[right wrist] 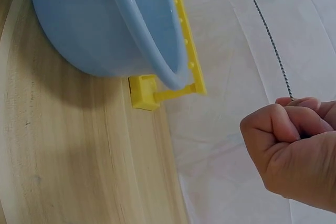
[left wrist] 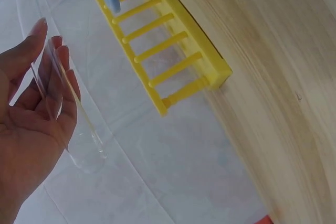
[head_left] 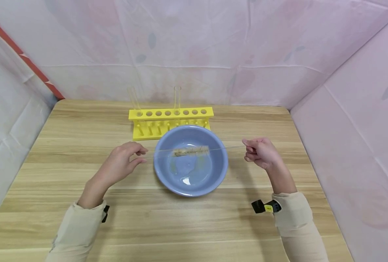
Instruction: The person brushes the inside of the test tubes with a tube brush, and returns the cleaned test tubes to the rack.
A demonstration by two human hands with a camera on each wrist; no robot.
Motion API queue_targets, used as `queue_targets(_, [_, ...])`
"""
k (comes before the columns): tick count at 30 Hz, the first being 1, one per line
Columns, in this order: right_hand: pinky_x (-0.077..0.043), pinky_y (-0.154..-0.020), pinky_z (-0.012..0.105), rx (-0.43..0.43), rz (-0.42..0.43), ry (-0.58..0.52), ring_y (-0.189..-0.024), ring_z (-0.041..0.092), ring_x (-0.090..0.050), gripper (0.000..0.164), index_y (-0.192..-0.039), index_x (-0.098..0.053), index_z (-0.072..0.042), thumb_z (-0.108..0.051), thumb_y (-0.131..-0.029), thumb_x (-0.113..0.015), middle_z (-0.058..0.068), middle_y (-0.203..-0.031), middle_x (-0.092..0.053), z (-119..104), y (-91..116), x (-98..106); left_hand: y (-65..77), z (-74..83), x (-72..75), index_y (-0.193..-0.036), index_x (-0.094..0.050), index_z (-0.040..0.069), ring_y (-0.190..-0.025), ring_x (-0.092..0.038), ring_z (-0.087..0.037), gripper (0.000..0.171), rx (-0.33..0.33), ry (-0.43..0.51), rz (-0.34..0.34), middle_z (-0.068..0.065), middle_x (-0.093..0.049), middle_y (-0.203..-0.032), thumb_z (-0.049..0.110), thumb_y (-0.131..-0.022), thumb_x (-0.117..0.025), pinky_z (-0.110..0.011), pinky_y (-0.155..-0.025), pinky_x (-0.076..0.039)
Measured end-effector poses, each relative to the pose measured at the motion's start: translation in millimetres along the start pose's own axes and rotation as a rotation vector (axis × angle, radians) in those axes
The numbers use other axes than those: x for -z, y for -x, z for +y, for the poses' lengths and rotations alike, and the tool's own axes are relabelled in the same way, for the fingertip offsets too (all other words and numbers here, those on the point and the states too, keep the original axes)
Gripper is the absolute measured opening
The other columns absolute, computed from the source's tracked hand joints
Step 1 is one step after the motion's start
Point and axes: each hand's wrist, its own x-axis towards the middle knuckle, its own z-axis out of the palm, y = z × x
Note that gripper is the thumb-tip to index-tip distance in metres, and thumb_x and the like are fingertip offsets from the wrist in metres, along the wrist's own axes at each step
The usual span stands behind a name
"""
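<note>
My left hand point(head_left: 121, 163) holds a clear test tube point(left wrist: 90, 157) between thumb and fingers, its rounded end pointing back past the palm. With curled fingers my right hand point(head_left: 263, 153) grips the twisted wire handle point(right wrist: 273, 45) of a test tube brush. The brush's pale bristles point(head_left: 192, 151) hang level over a blue basin point(head_left: 159, 175), between the two hands. Bristles also show at the upper left of the left wrist view, between the tube's outlines. How far they sit inside the tube I cannot tell, as the glass is nearly invisible.
Behind the basin stands a yellow test tube rack point(head_left: 171, 113) with two upright clear tubes, one at its left end and another tube point(head_left: 177, 98) right of its middle. Shallow liquid point(head_left: 185, 167) lies in the basin. Patterned cloth walls point(head_left: 194, 43) border the wooden table point(head_left: 180, 233).
</note>
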Motion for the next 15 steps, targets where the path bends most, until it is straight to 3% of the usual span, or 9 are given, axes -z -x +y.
queue_targets(3, [-0.015,-0.052,0.030,0.036,-0.004,0.017,-0.043,0.012,-0.013,0.048,-0.048,-0.037,-0.005,-0.001,-0.096,-0.038,-0.003,-0.045,-0.022,1.8,0.0,1.1,1.1,-0.1,0.3,-0.088,-0.064,0.003,-0.078,-0.060,-0.020,0.023,0.000,0.001,0.006,-0.007,-0.065,-0.086,-0.003,-0.069,-0.075,-0.036,-0.068,-0.050])
queue_targets(5, [-0.016,-0.053,0.031,0.112,-0.002,0.066,-0.044,0.013,-0.015,0.047,-0.050,-0.037,-0.005,-0.004,-0.097,-0.041,-0.001,-0.047,-0.020,3.8,0.4,2.1,2.0,-1.2,0.6,-0.088,-0.064,0.004,-0.078,-0.060,-0.019,0.021,0.016,0.026,-0.015,-0.007,-0.065,-0.086,-0.002,-0.071,-0.075,-0.036,-0.067,-0.050])
queue_targets(11, [-0.018,-0.052,0.031,0.442,0.032,0.212,-0.050,0.016,-0.024,0.040,-0.057,-0.039,0.002,-0.006,-0.095,-0.048,0.005,-0.053,-0.031,9.8,2.0,7.3,3.6,-8.2,3.0,-0.092,-0.065,0.004,-0.076,-0.060,-0.014,0.013,0.082,0.191,-0.167,-0.002,-0.066,-0.084,0.002,-0.080,-0.068,-0.031,-0.066,-0.051])
queue_targets(15, [-0.017,-0.050,0.030,0.543,0.055,0.195,-0.052,0.016,-0.025,0.038,-0.057,-0.040,0.006,-0.002,-0.094,-0.048,0.006,-0.055,-0.037,10.5,2.7,10.7,5.9,-12.0,6.0,-0.093,-0.065,0.003,-0.077,-0.060,-0.013,0.011,0.089,0.258,-0.229,-0.001,-0.066,-0.085,0.004,-0.082,-0.066,-0.028,-0.066,-0.051])
